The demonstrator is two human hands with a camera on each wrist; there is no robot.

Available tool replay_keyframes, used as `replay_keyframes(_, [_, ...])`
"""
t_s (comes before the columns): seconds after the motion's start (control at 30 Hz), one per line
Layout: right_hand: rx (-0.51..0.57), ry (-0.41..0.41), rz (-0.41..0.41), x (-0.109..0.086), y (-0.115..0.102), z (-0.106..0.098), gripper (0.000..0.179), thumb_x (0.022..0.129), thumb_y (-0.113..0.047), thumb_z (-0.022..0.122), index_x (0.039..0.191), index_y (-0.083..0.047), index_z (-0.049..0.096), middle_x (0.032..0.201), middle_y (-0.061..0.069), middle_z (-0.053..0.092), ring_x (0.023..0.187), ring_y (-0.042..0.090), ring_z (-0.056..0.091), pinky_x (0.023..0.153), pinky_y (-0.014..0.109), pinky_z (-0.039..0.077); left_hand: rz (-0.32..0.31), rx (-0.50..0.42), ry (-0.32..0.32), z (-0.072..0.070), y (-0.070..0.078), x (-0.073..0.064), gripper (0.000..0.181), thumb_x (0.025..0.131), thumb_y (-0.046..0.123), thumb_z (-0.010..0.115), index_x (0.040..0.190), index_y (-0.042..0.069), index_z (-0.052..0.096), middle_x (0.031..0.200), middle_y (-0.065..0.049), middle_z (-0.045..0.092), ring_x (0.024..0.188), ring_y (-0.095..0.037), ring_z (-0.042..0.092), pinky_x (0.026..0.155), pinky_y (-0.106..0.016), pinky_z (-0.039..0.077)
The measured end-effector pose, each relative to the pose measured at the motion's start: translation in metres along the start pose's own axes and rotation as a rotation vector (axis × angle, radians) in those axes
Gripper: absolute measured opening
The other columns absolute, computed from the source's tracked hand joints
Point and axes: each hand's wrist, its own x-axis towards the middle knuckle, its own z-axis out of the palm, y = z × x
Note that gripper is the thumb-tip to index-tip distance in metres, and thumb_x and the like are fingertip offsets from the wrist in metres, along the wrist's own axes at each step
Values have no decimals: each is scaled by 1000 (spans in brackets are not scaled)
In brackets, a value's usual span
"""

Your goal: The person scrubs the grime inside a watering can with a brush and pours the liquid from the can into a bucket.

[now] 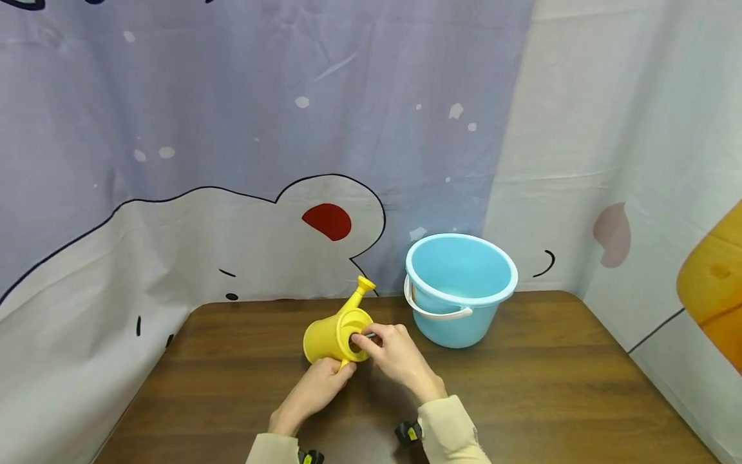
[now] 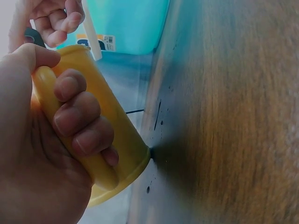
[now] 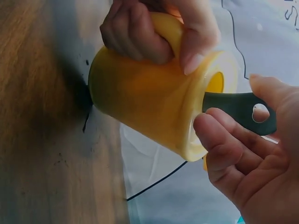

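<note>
A yellow watering can [image 1: 321, 338] is tilted, its round opening facing my right hand and its spout pointing up toward the back. My left hand [image 1: 319, 386] grips the can's handle [image 2: 49, 88], with fingers curled round it. Between thumb and fingers, my right hand [image 1: 397, 354] pinches a dark green flat handle [image 3: 231, 106] with a hole near its end. The handle's other end goes into the can's opening, so the tool's kind is hidden. Whether the can's base touches the table cannot be told.
A light blue bucket [image 1: 449, 328] with a white carrying handle [image 1: 437, 316] stands at the back, right of the can. Underneath is a brown wooden table [image 1: 556, 386]. A printed cloth [image 1: 232, 129] hangs behind the table and along its sides.
</note>
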Motion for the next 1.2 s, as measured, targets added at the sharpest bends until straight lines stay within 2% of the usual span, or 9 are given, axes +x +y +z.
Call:
replay_keyframes(0.23, [-2,-25,-31,-1,-7,-6,23,97,-34,62,93,-14,72,51,-11,54,42,3,52,48,25,46,-5,-13,-2,0,-1,0,49,100,33,51,54,17,40,49,11,32,43,-5,24,42,-22,21])
replay_keyframes(0.4, [18,-6,-49,-1,-12,-14,18,96,-29,63,91,-15,72,49,-13,53,42,9,56,46,26,46,-11,-38,-10,-2,1,0,49,99,34,51,55,17,41,49,10,32,43,-6,24,42,-23,21])
replay_keyframes(0.6, [29,1,-33,-2,-16,-24,25,97,-37,61,94,-14,72,50,-7,57,42,6,55,47,27,45,-21,-34,-4,-4,3,-1,49,99,35,52,56,16,40,50,10,32,43,-4,24,43,-23,21])
replay_keyframes(0.73, [61,15,-17,-2,-18,-28,32,96,-42,59,96,-13,72,51,-7,57,42,6,55,47,27,45,-22,-21,7,-4,1,0,48,99,35,53,56,17,41,51,11,32,44,-4,24,43,-23,22])
replay_keyframes(0.87, [82,47,-39,-1,-16,-23,27,96,-39,62,94,-15,72,51,-8,56,42,12,56,45,27,44,-8,0,20,-3,0,0,48,98,36,53,56,17,40,51,11,31,45,-4,24,43,-23,21])
replay_keyframes(1.0, [79,71,-73,1,-10,-9,22,96,-34,63,96,-14,72,59,-3,61,42,8,55,44,26,45,0,0,26,-2,1,0,48,98,36,54,56,17,40,51,11,31,45,-3,23,43,-23,21])
replay_keyframes(1.1, [77,87,-59,1,-6,-1,22,96,-33,62,97,-14,73,64,-1,64,43,6,55,44,26,46,-7,-6,17,-2,1,0,48,98,35,53,56,17,41,51,12,31,45,-4,24,43,-23,21])
replay_keyframes(1.2, [75,93,-37,0,-2,3,22,96,-34,62,97,-15,72,62,0,64,44,12,57,45,26,46,-6,-7,9,-1,0,1,48,99,35,52,56,17,41,50,12,31,45,-5,24,43,-23,22])
